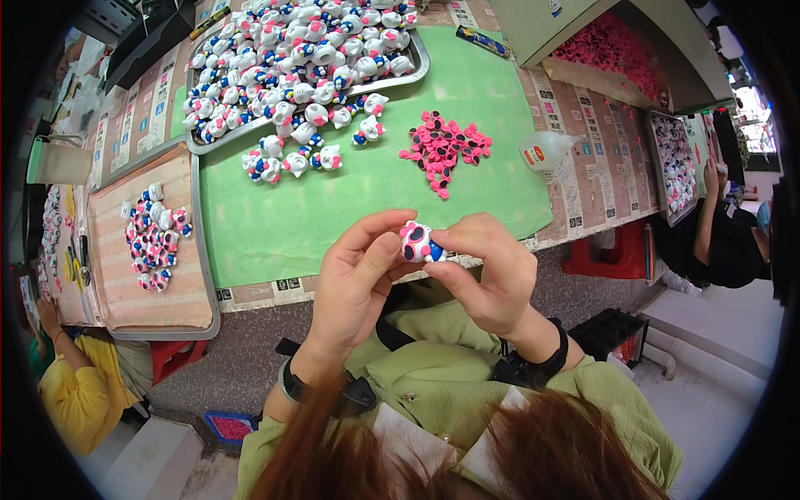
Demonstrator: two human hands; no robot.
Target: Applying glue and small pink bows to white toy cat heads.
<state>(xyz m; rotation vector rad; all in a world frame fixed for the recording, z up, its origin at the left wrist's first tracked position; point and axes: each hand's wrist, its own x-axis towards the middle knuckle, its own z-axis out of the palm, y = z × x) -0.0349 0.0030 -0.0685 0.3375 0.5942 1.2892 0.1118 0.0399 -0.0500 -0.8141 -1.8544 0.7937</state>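
Between both hands, just off the table's near edge, is a small white cat figurine with pink-framed dark sunglasses and a blue body. My left hand grips its head side with thumb and fingers. The body end is pinched by my right hand. Beyond them a pile of pink sunglasses pieces lies on the green mat. Several loose white figurines without glasses lie left of that pile, beside a heaped metal tray. Figurines wearing glasses sit grouped on the tray at left.
A small clear squeeze bottle stands at the mat's right. Behind it, an open box holds many pink pieces. A blue tube-shaped packet lies at the far edge. Co-workers sit left, in a yellow top, and right, in dark clothes.
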